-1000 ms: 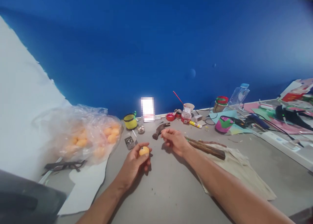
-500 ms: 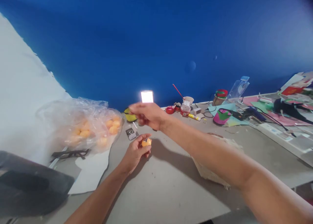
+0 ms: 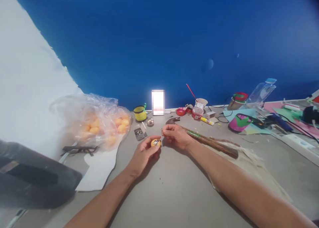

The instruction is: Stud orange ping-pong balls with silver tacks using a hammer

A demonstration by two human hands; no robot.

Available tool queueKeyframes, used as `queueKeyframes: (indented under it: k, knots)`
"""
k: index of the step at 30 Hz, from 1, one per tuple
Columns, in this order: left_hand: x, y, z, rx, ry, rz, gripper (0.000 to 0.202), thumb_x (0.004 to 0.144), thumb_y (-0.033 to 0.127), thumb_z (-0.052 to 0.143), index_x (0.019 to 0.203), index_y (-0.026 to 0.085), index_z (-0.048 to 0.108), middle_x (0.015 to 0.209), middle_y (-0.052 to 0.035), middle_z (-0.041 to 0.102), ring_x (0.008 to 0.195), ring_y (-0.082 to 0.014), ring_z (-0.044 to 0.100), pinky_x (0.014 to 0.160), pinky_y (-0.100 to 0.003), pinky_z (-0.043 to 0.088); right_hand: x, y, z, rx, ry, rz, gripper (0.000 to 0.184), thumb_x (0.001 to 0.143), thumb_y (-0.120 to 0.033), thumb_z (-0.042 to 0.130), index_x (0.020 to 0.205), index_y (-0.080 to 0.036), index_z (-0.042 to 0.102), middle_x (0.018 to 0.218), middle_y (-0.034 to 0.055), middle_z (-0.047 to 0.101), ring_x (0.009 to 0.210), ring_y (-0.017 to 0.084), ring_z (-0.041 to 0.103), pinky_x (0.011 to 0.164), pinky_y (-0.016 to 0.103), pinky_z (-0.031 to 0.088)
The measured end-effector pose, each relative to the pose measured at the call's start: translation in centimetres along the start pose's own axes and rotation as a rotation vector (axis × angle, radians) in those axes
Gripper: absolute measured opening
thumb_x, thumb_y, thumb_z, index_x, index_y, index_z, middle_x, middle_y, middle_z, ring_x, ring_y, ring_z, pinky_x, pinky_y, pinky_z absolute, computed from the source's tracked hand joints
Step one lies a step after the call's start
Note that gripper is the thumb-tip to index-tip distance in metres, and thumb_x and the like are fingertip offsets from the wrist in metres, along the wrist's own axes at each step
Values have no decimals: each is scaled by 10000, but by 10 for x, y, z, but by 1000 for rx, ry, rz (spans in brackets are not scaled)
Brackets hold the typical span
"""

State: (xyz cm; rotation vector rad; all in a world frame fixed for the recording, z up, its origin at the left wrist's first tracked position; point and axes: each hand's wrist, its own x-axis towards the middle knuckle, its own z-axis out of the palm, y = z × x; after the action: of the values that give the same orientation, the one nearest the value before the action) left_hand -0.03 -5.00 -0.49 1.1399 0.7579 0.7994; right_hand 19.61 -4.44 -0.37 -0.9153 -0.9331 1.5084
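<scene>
My left hand (image 3: 144, 152) rests on the grey table (image 3: 174, 191) with its fingers closed on a small orange ball (image 3: 156, 143) that has a shiny spot on top. My right hand (image 3: 174, 136) lies just right of the ball, fingers pinched together; what they hold, if anything, is too small to see. A hammer (image 3: 201, 139) with a wooden handle lies behind my right hand, its head pointing left. A small open box of metal pins (image 3: 138, 133) and a round tin (image 3: 150, 122) sit behind my left hand.
A clear plastic bag of orange balls (image 3: 99, 125) sits at the left, with black glasses (image 3: 79, 150) and white paper (image 3: 99, 170) in front. A yellow cup (image 3: 140, 113), a glowing phone (image 3: 158, 102), pots, a glue stick, cables and coloured paper line the back and right. A cloth (image 3: 249, 158) lies under the hammer handle.
My right hand reached out to the far left behind the ball, then came back to rest beside it. A shiny spot now shows on the ball. My left hand stayed put.
</scene>
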Motion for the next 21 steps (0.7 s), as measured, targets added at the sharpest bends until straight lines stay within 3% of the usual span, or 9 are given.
queueKeyframes:
  k: [6,11,17,21]
  knots:
    - [-1,4,2,-24,12,-30,409,759,354,843,1087,191,660,836,-7,634,628,-104,520,570,-249,402,-5,-5,6,10,-98,56,434,602,-452,954,790,-165,688,698,4,656,573,79,455,513,216,280]
    - [1,3,0,-19,42,7,441,709,339,877,1056,190,649,888,-9,642,670,-100,520,595,-233,431,-2,-4,0,-9,-127,57,443,599,-454,962,813,-160,708,736,19,697,569,74,459,518,217,309]
    - [1,2,0,68,59,23,475,718,307,844,1141,183,664,928,-23,648,711,-117,553,624,-242,467,0,-2,-2,-24,-152,76,439,600,-459,969,782,-160,705,747,16,702,560,72,482,503,215,311]
    - [1,2,-1,74,45,17,509,748,310,802,1215,177,647,846,-1,623,656,-112,543,616,-257,469,0,-2,-3,-40,-151,80,432,599,-453,971,794,-159,721,751,15,691,578,75,495,507,211,332]
